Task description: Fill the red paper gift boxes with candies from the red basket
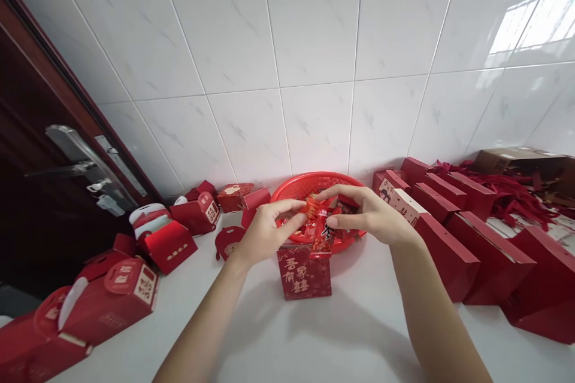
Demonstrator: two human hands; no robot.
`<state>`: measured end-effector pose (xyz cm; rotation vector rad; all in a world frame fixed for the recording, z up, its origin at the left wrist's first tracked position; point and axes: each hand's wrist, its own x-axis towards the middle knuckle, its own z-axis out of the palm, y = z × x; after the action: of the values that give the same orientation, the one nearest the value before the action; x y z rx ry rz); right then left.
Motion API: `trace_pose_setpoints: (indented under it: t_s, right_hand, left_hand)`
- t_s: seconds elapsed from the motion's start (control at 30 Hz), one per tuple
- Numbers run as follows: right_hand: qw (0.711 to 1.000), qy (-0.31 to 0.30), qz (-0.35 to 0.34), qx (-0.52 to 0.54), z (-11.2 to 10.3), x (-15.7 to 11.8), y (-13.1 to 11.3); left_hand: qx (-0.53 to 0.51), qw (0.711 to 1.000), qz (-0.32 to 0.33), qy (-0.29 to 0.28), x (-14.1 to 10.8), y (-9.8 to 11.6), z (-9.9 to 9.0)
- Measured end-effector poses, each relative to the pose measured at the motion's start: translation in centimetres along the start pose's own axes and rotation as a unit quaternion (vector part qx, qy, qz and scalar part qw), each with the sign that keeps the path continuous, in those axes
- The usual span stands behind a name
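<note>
Both of my hands are over the near side of a red plastic basket [291, 182] that holds wrapped sweets. My left hand [265, 233] pinches a small orange-red wrapped candy [311, 206] between thumb and fingers. My right hand [371, 212] is closed on a red candy packet [322, 238] with dark lettering, which hangs down in front of the basket. Directly below, a dark red gift box [305, 281] with gold characters stands upright on the white table [269, 341]. The packet's lower end overlaps the box's top edge in view; the box's opening is mostly hidden.
Red handled gift boxes [110, 290] line the left side. Several taller red boxes [444, 254] stand in rows at right, with dark red ribbons [512, 194] and a cardboard box [516, 158] behind. A tiled wall [314, 125] rises behind; a door handle [85, 164] is at far left.
</note>
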<state>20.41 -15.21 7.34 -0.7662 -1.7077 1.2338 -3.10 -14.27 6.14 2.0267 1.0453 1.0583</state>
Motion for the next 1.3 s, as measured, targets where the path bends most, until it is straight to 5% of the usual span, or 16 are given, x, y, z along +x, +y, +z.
trace_pose_setpoints:
  t_s: [0.3,0.57,0.73,1.03,1.3]
  right_hand:
    - [0.992,0.027,-0.045,-0.114,2.1,-0.4,0.1]
    - [0.988,0.084,-0.015,-0.129,0.9,-1.0,-0.1]
    - [0.984,0.068,0.010,-0.162,0.2,-1.4,0.1]
    - [0.983,0.019,0.015,-0.180,0.6,-1.5,-0.1]
    - [0.969,0.018,0.026,-0.247,1.4,-1.3,0.5]
  left_hand:
    - [0.031,0.999,0.030,0.024,-2.9,-0.4,0.3]
    - [0.126,0.981,-0.039,-0.143,-3.0,-1.5,-2.6]
    - [0.134,0.969,-0.070,-0.194,-2.8,-2.2,-2.6]
    - [0.003,0.988,-0.078,-0.134,-2.2,-3.1,-1.0]
    - [0.070,0.973,-0.139,-0.172,-2.4,-2.2,-0.9]
